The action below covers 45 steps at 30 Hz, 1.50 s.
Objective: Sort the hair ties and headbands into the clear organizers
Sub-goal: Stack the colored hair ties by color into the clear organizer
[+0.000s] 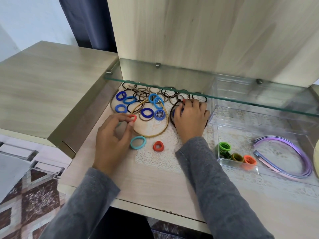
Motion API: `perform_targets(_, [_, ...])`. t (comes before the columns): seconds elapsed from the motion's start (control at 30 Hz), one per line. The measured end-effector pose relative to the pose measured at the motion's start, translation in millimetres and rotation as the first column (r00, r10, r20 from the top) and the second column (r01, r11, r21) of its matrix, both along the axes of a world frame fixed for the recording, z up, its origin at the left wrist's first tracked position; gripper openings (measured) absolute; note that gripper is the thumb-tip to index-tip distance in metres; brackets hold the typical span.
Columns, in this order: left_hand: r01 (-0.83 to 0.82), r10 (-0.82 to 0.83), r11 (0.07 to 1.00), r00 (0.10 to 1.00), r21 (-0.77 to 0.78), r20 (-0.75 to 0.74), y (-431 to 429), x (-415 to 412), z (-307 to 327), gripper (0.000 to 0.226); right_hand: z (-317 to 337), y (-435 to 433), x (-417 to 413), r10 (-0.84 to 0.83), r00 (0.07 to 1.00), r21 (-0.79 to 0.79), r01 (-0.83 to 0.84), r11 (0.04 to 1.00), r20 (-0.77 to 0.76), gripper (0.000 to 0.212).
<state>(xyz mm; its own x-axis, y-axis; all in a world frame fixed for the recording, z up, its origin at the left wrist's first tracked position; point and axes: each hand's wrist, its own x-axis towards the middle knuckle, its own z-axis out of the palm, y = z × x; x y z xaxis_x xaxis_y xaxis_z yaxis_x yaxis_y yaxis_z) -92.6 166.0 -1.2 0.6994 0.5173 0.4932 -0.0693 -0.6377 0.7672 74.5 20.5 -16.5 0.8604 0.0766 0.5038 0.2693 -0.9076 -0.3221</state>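
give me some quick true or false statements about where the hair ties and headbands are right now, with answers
1. The left hand pinches a red hair tie. True.
2. The teal hair tie lies on the table beside an orange hair tie. True.
3. The purple headbands lie loose on the table. False: they lie in the large clear organizer.
4. The left hand holds the green hair ties. False: they sit in the small clear organizer.

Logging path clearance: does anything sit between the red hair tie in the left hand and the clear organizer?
Yes. The right hand and its sleeve lie between the red hair tie pinched by the left hand and the clear organizer; the gold headband lies flat there too.
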Motion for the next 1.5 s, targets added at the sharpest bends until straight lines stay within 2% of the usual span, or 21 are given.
perform_targets(0.1, [0.184,-0.206,0.959,0.975,0.213,0.082,0.0,-0.8,-1.4,0.006,-1.3,-0.5,2.4,-0.003,0.999,-0.012,0.003,1.0,-0.038,0.033])
perform_targets(0.17, [0.281,-0.314,0.869,0.949,0.408,0.014,-0.9,-2.6,-6.9,0.009,-1.8,-0.3,2.4,-0.01,0.999,-0.03,0.009,1.0,-0.034,0.03])
perform_targets(0.23, [0.299,-0.324,0.766,0.944,0.569,-0.06,-4.8,-5.2,-11.4,0.009,-2.3,0.3,2.0,-0.014,1.0,-0.025,0.013,1.0,-0.018,0.029])
perform_targets(0.3, [0.296,-0.319,0.727,0.945,0.619,-0.077,-9.1,-6.9,-12.5,0.011,-3.1,0.2,2.7,-0.007,1.0,-0.032,0.006,0.999,-0.022,0.031])
perform_targets(0.63, [0.37,-0.324,0.732,0.928,0.573,-0.186,-8.6,-3.1,-14.0,0.011,-2.7,-1.0,3.0,-0.02,0.996,-0.092,0.012,0.996,-0.088,0.04])
perform_targets(1.07, [0.399,-0.312,0.731,0.917,0.553,-0.248,-6.7,-3.3,-15.6,0.012,-1.9,-1.3,6.0,0.016,0.981,-0.109,-0.038,0.993,-0.191,0.042])
perform_targets(1.2, [0.411,-0.317,0.743,0.911,0.528,-0.263,-7.2,-3.3,-15.0,0.018,-0.6,-2.4,4.5,0.035,0.982,-0.089,-0.052,0.995,-0.187,0.041])
perform_targets(1.3, [0.395,-0.318,0.799,0.917,0.453,-0.239,-8.4,-4.8,-11.1,0.031,2.9,-2.4,1.0,0.051,0.994,-0.012,-0.052,0.999,-0.101,0.036])
perform_targets(1.4, [0.357,-0.287,0.847,0.931,0.394,-0.226,-7.7,-4.8,-7.5,0.038,6.4,-3.7,-5.7,0.084,0.991,0.059,-0.09,0.994,0.1,0.024])
perform_targets(1.5, [0.308,-0.228,0.871,0.944,0.382,-0.241,-7.1,-1.8,-8.0,0.037,10.7,-6.1,-12.8,0.153,0.948,0.064,-0.177,0.982,0.281,0.017])
